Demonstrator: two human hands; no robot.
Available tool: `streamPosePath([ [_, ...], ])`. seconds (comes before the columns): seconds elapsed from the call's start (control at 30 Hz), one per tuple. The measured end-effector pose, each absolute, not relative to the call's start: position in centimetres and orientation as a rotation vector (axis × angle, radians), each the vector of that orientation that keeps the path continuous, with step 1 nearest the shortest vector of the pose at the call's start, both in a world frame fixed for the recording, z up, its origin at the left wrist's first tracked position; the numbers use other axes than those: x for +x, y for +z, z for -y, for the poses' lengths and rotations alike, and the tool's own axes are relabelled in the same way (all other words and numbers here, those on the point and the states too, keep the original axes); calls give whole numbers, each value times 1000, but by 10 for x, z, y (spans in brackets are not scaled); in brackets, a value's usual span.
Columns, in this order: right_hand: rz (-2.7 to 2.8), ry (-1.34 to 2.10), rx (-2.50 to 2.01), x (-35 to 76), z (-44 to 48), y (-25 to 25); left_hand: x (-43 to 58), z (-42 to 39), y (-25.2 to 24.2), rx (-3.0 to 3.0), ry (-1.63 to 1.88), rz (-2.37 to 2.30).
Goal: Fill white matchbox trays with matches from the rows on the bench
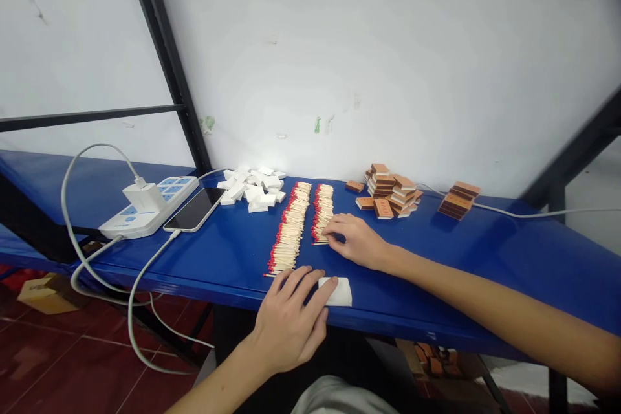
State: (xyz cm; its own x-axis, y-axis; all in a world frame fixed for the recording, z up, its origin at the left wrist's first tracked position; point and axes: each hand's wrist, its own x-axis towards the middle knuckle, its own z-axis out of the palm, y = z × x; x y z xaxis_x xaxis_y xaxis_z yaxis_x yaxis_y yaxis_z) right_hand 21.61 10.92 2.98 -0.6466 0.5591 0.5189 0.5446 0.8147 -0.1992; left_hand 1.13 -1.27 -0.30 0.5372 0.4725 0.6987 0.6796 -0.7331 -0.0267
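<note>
Power strip (177, 189): white with blue sockets, and a white charger (144, 200) is plugged in.
Phone (195, 210): flat on the blue counter (514, 239), close to the power strip.
White matchbox trays (240, 191): in a messy pile near the wall.
Long match row (290, 226): lots of matches side by side, red tips to the left.
Left hand (291, 318): the grip is loose, fingers spread, one fingertip on a single white tray (342, 292).
Short match row (322, 210): just right of the long one, red tips left too.
Right hand (358, 240): the grip is nearly pinched at this row's near end; I can't tell if it has a match.
Brown matchboxes (392, 189): heaped up behind the right hand.
Matchbox stack (458, 200): neat, farther right.
</note>
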Motion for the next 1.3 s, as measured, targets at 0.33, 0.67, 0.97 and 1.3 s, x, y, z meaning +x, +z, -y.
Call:
streamPosePath([
  [0.33, 2418, 72, -776, 223, -100, 27, 10, 13, -3, -2496, -990, 958],
  [0.67, 2376, 182, -813, 224, -93, 33, 10, 12, -4, -2504, -991, 935],
  [0.97, 2509, 138, -824, 223, -87, 37, 8, 10, -9, -2485, -1018, 876],
  [1.3, 2506, 110, -823, 224, -85, 39, 9, 8, -7, -2462, -1060, 832],
])
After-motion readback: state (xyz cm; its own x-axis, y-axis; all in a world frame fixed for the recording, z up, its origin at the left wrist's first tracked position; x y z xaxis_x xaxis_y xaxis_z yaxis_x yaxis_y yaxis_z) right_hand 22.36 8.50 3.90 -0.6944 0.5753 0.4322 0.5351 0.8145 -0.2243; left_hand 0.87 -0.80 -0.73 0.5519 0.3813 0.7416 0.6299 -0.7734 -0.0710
